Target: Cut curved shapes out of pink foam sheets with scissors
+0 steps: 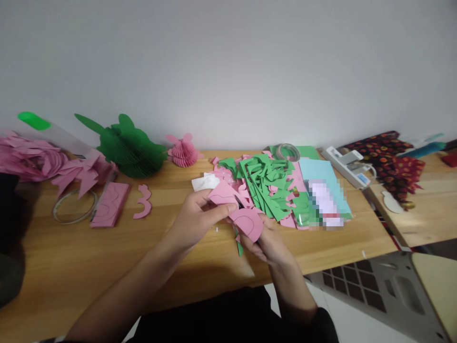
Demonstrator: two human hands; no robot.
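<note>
We start with the wooden table (pixel 107 257) along the wall. The scrap heap (pixel 267 186) of green and pink offcuts lies at centre right, and the green honeycomb figure (pixel 128 145) and the pink cut-out pile (pixel 32 159) are at far left. Smaller items are the light blue sheet (pixel 321 174) beside the heap, the pink sheet stack (pixel 109 205) and the tape roll (pixel 287 151). Near the front edge, the left hand (pixel 198 219) pinches the pink piece (pixel 243 216) between thumb and closed fingers and holds it clear of the table, just in front of the heap. The right hand (pixel 273 243) is under the piece with its fingers curled, apparently round scissors (pixel 238 201), though only a dark blade shows. We judge the step to be mid-cut along the curve drawn on the piece. Going on round it calls for the left hand to turn the piece into the blades, with its thumb kept off the line.
</note>
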